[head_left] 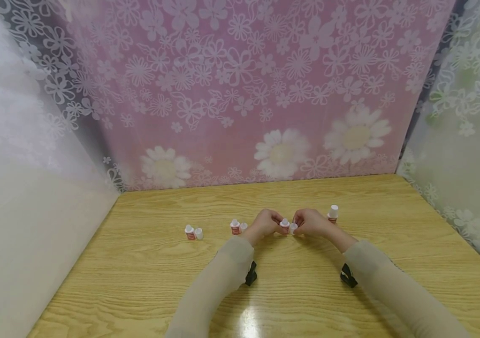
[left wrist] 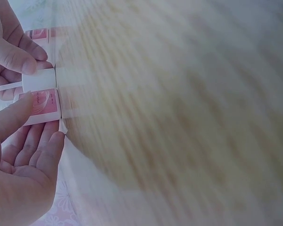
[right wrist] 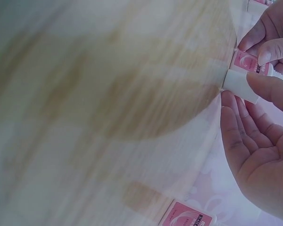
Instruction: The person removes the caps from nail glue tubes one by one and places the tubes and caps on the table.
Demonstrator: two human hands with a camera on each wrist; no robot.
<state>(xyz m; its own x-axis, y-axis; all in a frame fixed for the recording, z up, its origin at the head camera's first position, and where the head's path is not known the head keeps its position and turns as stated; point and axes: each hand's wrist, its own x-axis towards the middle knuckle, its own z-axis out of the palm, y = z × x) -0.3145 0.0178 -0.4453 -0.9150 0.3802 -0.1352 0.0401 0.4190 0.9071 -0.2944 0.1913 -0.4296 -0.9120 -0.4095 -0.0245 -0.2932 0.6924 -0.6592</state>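
Note:
My left hand (head_left: 266, 222) pinches a small white bottle with a pink label (head_left: 284, 226) between thumb and fingers. Its cap is off, and it stands upright on the table. Right beside it, my right hand (head_left: 310, 222) pinches a white cap (head_left: 293, 228) between thumb and fingers. In the left wrist view this cap (left wrist: 40, 80) rests on the tabletop against the bottle (left wrist: 45, 104), a thin stem pointing up out of it. The right wrist view shows the cap (right wrist: 239, 84) and bottle (right wrist: 247, 62) side by side, with both thumbs on the near faces.
To the left stand two more uncapped bottles, one nearer (head_left: 235, 227) and one farther (head_left: 190, 232), each with a white cap beside it (head_left: 244, 227). Right of my right hand is a capped bottle (head_left: 333, 212). A pink flowered backdrop (head_left: 223, 94) rises behind the wooden table (head_left: 147, 281).

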